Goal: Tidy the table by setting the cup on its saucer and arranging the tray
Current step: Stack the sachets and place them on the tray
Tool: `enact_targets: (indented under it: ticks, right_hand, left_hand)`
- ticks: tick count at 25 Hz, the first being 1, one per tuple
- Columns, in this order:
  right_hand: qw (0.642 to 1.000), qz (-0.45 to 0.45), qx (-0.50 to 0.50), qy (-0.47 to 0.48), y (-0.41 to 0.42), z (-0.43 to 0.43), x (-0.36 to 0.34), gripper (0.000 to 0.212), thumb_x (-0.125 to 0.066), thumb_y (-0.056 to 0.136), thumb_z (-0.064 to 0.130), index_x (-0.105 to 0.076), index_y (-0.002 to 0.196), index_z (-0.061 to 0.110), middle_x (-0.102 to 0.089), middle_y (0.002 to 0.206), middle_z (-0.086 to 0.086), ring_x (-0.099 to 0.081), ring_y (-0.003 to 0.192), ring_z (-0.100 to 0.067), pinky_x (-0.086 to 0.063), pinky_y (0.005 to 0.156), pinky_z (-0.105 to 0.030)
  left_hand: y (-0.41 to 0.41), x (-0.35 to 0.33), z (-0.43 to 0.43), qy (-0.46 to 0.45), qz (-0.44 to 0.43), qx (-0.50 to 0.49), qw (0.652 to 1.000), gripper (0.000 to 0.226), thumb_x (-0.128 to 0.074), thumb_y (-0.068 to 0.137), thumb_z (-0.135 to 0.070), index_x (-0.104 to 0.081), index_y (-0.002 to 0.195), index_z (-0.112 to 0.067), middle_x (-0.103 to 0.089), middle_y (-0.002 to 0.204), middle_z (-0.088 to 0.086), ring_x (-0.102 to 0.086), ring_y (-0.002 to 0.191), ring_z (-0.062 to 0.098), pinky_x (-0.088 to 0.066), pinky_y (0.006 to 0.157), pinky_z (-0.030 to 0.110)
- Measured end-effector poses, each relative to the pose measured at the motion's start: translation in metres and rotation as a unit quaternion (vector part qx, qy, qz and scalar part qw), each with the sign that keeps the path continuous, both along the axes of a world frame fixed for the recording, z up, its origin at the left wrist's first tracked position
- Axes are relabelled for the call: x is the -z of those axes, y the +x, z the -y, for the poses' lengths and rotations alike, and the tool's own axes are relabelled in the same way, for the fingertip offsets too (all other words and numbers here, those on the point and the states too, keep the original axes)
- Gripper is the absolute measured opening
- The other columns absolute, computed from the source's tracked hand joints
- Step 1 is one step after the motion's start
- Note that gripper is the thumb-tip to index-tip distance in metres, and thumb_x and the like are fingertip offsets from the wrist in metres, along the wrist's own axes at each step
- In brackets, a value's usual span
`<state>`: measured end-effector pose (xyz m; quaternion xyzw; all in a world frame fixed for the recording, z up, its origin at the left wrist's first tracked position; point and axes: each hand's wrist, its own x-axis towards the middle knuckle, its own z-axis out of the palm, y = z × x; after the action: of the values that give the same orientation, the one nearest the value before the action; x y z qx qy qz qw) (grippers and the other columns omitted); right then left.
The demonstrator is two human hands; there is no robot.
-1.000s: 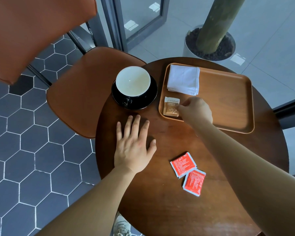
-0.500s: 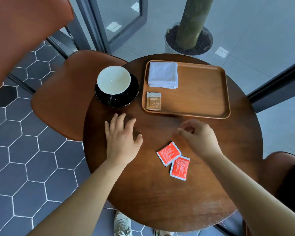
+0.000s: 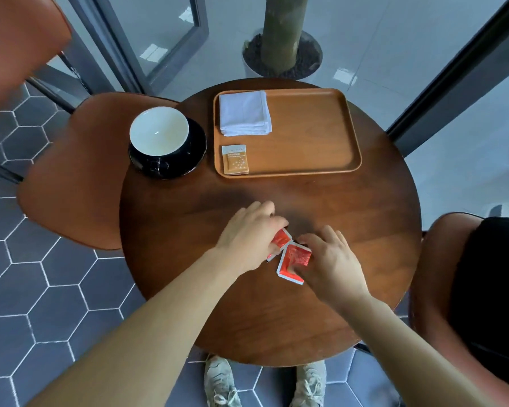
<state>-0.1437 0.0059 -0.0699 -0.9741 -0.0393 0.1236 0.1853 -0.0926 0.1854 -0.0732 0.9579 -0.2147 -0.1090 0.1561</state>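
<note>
Gathering sachets, with cup already sitting on saucer beside tray. Pinching a red sachet in left hand fingers, gripping the other red sachet in right hand fingers, at the tabletop. Next, probably lifting both onto the tray.

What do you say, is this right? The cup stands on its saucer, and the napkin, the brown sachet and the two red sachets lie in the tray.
Not quite. The head view shows the left red sachet and the right red sachet outside the tray, at the near part of the table, one gripped by the left hand, one by the right hand. The rest is right.
</note>
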Motion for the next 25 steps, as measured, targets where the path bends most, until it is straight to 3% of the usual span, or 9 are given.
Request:
enact_targets:
  ticks: [4,6,9,12,15,20,22,25]
  right_hand:
    - [0.989,0.021,0.093,0.11,0.007,0.013,-0.004,0.027,-0.082,0.071,0.021,-0.061,0.088,0.021,-0.057,0.09,0.005,-0.059,0.085,-0.019,-0.043,0.064,-0.023]
    - [0.974,0.066,0.129,0.173,0.012,0.025,-0.012,0.025,-0.083,0.074,0.024,-0.058,0.078,0.023,-0.061,0.078,0.01,-0.06,0.073,-0.012,-0.041,0.058,-0.016]
    - [0.974,0.103,0.092,0.177,0.012,0.039,-0.017,0.026,-0.086,0.071,0.028,-0.061,0.075,0.02,-0.061,0.081,0.01,-0.055,0.078,-0.013,-0.044,0.063,-0.027]
    - [0.99,0.083,-0.021,0.11,-0.011,0.047,-0.006,0.031,-0.091,0.065,0.029,-0.065,0.074,0.015,-0.062,0.096,0.004,-0.047,0.086,-0.021,-0.045,0.069,-0.033]
    - [0.986,0.11,0.014,0.126,-0.029,0.059,0.004,0.019,-0.085,0.074,0.02,-0.067,0.075,0.015,-0.064,0.095,0.005,-0.051,0.086,-0.022,-0.05,0.068,-0.037]
    - [0.979,0.101,0.086,0.154,-0.017,0.058,0.008,0.014,-0.077,0.081,0.01,-0.072,0.094,0.014,-0.061,0.089,0.003,-0.06,0.085,-0.024,-0.054,0.069,-0.04]
    - [0.981,0.084,0.093,0.147,-0.008,0.055,0.009,0.024,-0.075,0.084,0.017,-0.072,0.107,0.018,-0.059,0.095,0.002,-0.062,0.087,-0.023,-0.055,0.069,-0.038]
    - [0.993,0.059,0.078,0.061,0.007,0.052,0.013,0.046,-0.071,0.087,0.03,-0.06,0.132,0.029,-0.053,0.112,0.001,-0.059,0.103,-0.024,-0.054,0.067,-0.036]
  left_hand:
    - [0.0,0.003,-0.008,-0.05,-0.029,-0.091,0.994,0.037,-0.082,0.077,-0.041,-0.056,0.101,-0.028,-0.053,0.108,-0.003,-0.057,0.1,0.013,-0.051,0.08,0.027]
    - [-0.005,0.001,-0.01,-0.09,-0.025,-0.164,0.982,0.034,-0.083,0.077,-0.037,-0.052,0.089,-0.029,-0.053,0.098,-0.007,-0.057,0.084,0.012,-0.046,0.068,0.018]
    - [-0.025,0.002,-0.015,-0.153,0.082,-0.227,0.958,0.031,-0.082,0.079,-0.025,-0.052,0.076,-0.02,-0.054,0.083,-0.006,-0.05,0.07,0.011,-0.042,0.057,0.019]
    - [-0.063,0.016,-0.021,-0.109,0.155,-0.163,0.968,0.023,-0.082,0.076,-0.022,-0.061,0.082,-0.014,-0.059,0.099,0.0,-0.055,0.089,0.017,-0.049,0.065,0.028]
    - [-0.092,0.031,-0.031,-0.101,0.148,-0.121,0.976,0.027,-0.073,0.076,-0.023,-0.068,0.101,-0.014,-0.057,0.121,0.006,-0.055,0.111,0.026,-0.051,0.084,0.04]
    - [-0.087,0.032,-0.035,-0.073,0.123,-0.167,0.976,0.05,-0.074,0.079,-0.036,-0.061,0.124,-0.017,-0.056,0.127,0.002,-0.052,0.116,0.025,-0.048,0.093,0.04]
    - [-0.08,0.031,-0.034,-0.057,0.107,-0.181,0.976,0.055,-0.076,0.079,-0.043,-0.061,0.126,-0.019,-0.059,0.125,-0.001,-0.052,0.116,0.022,-0.049,0.091,0.039]
    - [-0.078,0.032,-0.03,-0.048,0.115,-0.179,0.976,0.053,-0.077,0.078,-0.045,-0.065,0.121,-0.018,-0.062,0.119,-0.002,-0.054,0.108,0.023,-0.051,0.085,0.04]
